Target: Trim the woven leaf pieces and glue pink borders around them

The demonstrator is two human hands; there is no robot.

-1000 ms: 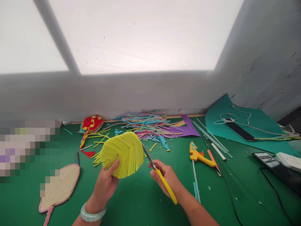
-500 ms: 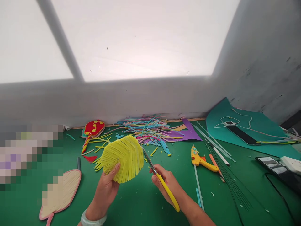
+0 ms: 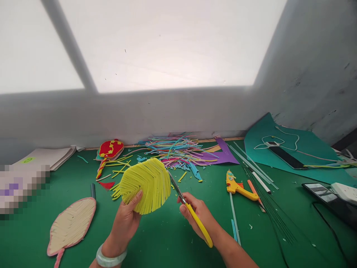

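Observation:
My left hand (image 3: 126, 217) grips the lower edge of a yellow leaf-shaped piece (image 3: 146, 184) made of glued strips and holds it up above the green table (image 3: 167, 242). My right hand (image 3: 199, 216) is closed on yellow-handled scissors (image 3: 192, 214). The blades point up and left and touch the right fringe of the yellow piece. A pale bangle sits on my left wrist.
A pile of coloured strips (image 3: 178, 150) lies behind the hands, by a purple sheet (image 3: 223, 156). A cream leaf shape (image 3: 72, 225) lies front left and a red one (image 3: 110, 149) further back. A yellow glue gun (image 3: 240, 188), thin rods (image 3: 262, 190), a teal sheet with a phone (image 3: 281, 156) and a power strip (image 3: 344, 191) are to the right.
The hands, the yellow piece and the scissors stay almost where they were. The view shifted slightly down and then back up.

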